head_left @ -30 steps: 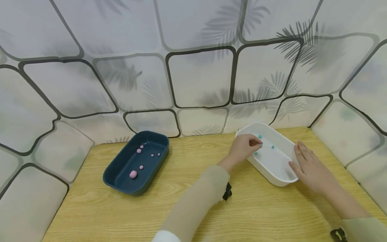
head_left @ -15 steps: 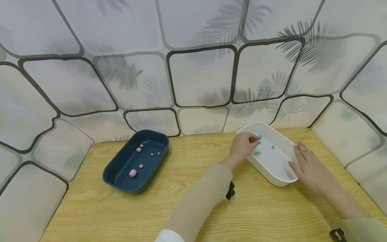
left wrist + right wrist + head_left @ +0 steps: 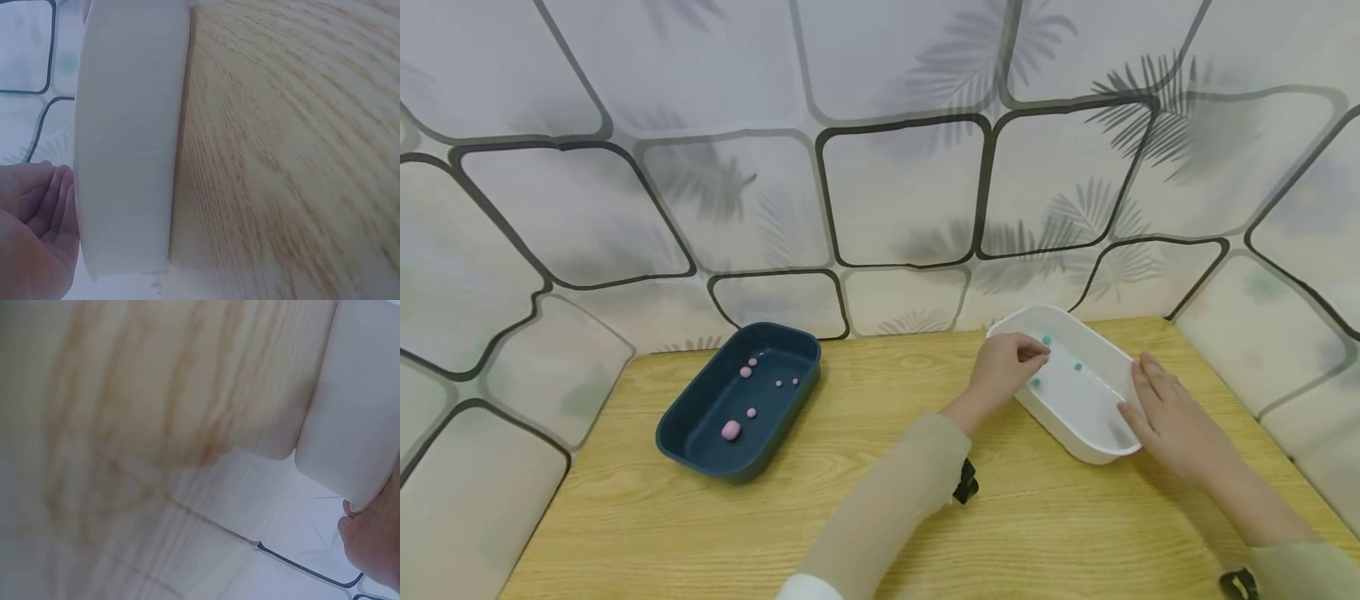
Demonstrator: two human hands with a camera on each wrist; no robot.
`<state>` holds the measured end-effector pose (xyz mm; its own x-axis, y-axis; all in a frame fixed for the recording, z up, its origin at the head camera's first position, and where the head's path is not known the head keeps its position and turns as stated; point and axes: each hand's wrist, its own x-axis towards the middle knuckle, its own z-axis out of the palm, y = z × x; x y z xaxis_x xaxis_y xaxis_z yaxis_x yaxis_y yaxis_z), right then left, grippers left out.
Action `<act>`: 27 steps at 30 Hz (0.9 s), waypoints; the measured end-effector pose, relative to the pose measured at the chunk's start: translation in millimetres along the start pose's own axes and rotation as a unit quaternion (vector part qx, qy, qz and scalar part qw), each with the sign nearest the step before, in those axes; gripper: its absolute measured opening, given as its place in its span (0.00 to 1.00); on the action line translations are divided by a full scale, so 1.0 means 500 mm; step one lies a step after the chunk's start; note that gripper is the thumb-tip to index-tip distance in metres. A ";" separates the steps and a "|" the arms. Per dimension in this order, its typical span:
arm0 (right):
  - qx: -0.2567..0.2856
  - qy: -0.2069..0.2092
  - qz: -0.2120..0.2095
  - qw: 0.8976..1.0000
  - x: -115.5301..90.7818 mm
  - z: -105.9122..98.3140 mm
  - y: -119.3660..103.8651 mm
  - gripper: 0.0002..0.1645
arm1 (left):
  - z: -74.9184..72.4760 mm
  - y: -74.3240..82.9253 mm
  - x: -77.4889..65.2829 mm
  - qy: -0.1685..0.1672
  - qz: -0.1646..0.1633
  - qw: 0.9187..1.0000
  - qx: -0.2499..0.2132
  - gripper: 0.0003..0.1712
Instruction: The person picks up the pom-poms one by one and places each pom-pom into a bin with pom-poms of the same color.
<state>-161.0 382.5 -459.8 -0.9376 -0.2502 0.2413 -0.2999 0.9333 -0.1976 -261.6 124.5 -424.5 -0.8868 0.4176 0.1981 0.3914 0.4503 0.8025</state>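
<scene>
My left hand (image 3: 1003, 367) reaches over the left rim of a white tray (image 3: 1060, 429), thumb and fingertips pinched together on a small teal ball that they largely hide. Inside the tray lie small teal balls, one (image 3: 1047, 340) beyond my fingertips, one (image 3: 1078, 367) nearer the middle, another (image 3: 1036, 382) just below my thumb. On the tray's right rim rests my right hand (image 3: 1180, 425), fingers straight and thumb spread apart. The left wrist view shows the tray's outer wall (image 3: 128, 137) beside my left hand (image 3: 37, 237). In the right wrist view my right hand (image 3: 375, 537) meets the rim.
A dark blue tray (image 3: 696, 446) stands on the left of the wooden table (image 3: 880, 417), holding several pink balls of different sizes, the largest (image 3: 731, 430) near its front. A patterned cloth wall (image 3: 898, 196) closes off the back and both sides.
My left fingertips dip slightly lower and to the right. Two teal balls seen near them half a second ago no longer show. The right hand and both trays stay in place.
</scene>
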 end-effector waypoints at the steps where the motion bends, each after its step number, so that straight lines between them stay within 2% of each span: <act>1: 0.001 0.002 -0.001 1.000 0.000 0.000 0.000 0.42 | -0.002 0.000 -0.003 0.000 -0.001 1.000 -0.001 0.09; 19: -0.004 -0.006 0.002 1.000 0.000 -0.003 -0.003 0.43 | -0.030 0.001 -0.054 -0.030 -0.005 0.999 -0.026 0.09; 27: -0.004 -0.012 0.001 1.000 0.001 -0.006 -0.001 0.44 | -0.051 0.005 -0.079 -0.043 0.008 0.998 -0.035 0.10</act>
<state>-160.9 382.7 -456.7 -0.9421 -0.2546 0.2184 -0.2969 0.9358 -0.1900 -231.7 89.2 -416.1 -0.8547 0.4923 0.1651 0.3852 0.3881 0.8372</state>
